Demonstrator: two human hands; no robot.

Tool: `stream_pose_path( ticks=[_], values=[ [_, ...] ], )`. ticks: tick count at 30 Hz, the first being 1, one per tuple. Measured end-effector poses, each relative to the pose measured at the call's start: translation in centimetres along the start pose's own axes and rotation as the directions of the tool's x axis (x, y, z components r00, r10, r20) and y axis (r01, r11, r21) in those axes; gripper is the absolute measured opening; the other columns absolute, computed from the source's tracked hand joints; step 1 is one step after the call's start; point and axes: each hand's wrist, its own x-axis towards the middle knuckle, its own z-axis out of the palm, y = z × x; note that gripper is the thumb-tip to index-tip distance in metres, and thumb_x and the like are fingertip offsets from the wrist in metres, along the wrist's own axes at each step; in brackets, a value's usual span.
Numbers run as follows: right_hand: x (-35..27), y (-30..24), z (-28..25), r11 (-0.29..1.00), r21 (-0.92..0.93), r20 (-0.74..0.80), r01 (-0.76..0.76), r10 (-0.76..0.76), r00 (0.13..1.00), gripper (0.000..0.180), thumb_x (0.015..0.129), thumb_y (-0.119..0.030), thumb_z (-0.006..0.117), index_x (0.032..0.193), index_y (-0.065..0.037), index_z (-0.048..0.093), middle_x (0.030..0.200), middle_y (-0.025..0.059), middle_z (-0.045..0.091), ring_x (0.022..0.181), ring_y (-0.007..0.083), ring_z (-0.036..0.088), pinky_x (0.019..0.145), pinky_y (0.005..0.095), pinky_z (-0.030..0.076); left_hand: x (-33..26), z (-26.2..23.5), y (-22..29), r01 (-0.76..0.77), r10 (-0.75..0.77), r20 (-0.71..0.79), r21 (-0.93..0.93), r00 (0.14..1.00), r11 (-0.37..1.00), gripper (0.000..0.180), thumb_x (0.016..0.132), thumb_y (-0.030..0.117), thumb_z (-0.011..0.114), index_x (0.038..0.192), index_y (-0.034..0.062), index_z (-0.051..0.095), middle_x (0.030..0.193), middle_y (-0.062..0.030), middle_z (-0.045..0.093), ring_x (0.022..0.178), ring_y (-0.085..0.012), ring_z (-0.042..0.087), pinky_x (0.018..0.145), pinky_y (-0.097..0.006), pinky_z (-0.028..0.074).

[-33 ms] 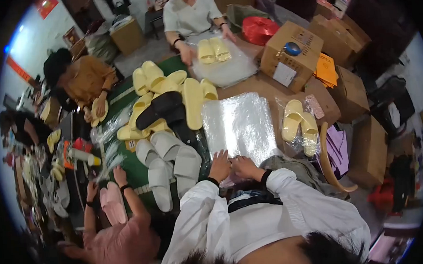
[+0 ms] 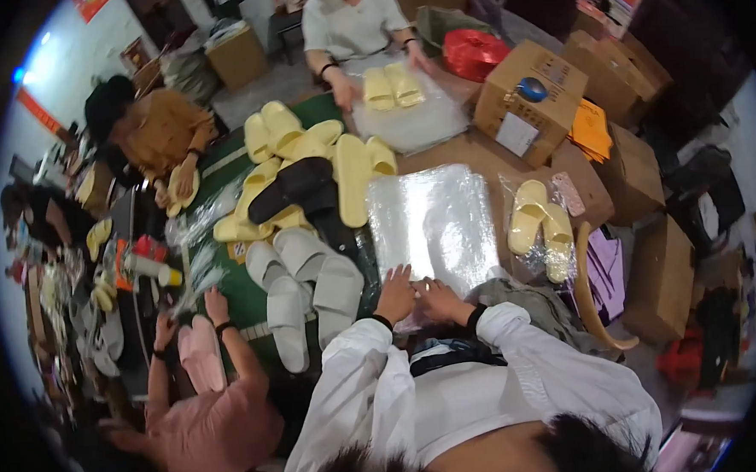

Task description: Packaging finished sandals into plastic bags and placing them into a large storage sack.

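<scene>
A stack of clear plastic bags [image 2: 433,220] lies flat in front of me, shining with reflected light. My left hand [image 2: 396,295] rests on its near edge, fingers stretched out over the plastic. Close beside it, my right hand [image 2: 443,301] touches the same edge with its fingers extended toward the left; both thumbs are hidden. To the left are grey slippers [image 2: 338,289], black slippers [image 2: 294,192] and a heap of yellow slippers [image 2: 351,182]. On the right lies a pair of yellow slippers [image 2: 529,215] in a clear bag.
Across the table, a person [image 2: 354,23] handles yellow slippers on plastic sheets. At left, one person in orange [image 2: 163,123] holds a yellow slipper; another in pink [image 2: 213,433] has pink slippers [image 2: 200,355]. Cardboard boxes [image 2: 529,100] and a curved wooden chair arm [image 2: 587,285] stand at right.
The whole view has shifted slightly to the right. My hands stay at the near edge of the plastic bags with little visible movement.
</scene>
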Motion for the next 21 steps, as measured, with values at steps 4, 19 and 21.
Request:
stream_pose_path(
  ticks=[4,19,21],
  values=[
    [0.0,0.1,0.3,0.994,0.015,0.144,-0.113,0.109,0.983,0.075,0.074,-0.036,0.062,0.135,-0.014,0.023,0.13,0.0285,0.029,0.118,0.0439,0.035,0.091,0.0517,0.036,-2.4,-1.9,-0.9,-0.146,0.15,-0.089,0.043,0.985,0.988,0.032,0.073,0.02,0.054,0.101,0.0078,0.061,0.136,-0.0178,0.031,0.127,-0.0326,0.026,0.104,-0.047,0.019],
    [4.1,2.5,3.7,0.981,0.001,0.367,0.194,-0.18,0.912,0.078,0.073,-0.032,0.061,0.138,-0.019,0.02,0.128,0.0393,0.023,0.117,0.0475,0.034,0.092,0.0427,0.039,-23.1,5.4,-14.9,0.601,-0.996,-0.03,-0.799,-0.082,-0.026,0.054,0.078,0.028,0.058,0.113,0.0107,0.021,0.083,-0.0159,0.05,0.043,-0.0226,0.045,0.036,-0.034,0.034],
    [2.4,1.4,-1.1,0.989,-0.084,0.389,-0.121,0.144,0.91,0.076,0.074,-0.032,0.06,0.138,-0.018,0.021,0.128,0.0393,0.024,0.117,0.0464,0.035,0.091,0.0422,0.04,-13.8,-3.8,-10.8,0.202,-0.885,0.464,-0.864,-0.04,-0.461,0.063,0.076,0.021,0.062,0.118,0.0088,0.017,0.094,-0.0161,0.045,0.062,-0.023,0.05,0.056,-0.037,0.046]
  ],
)
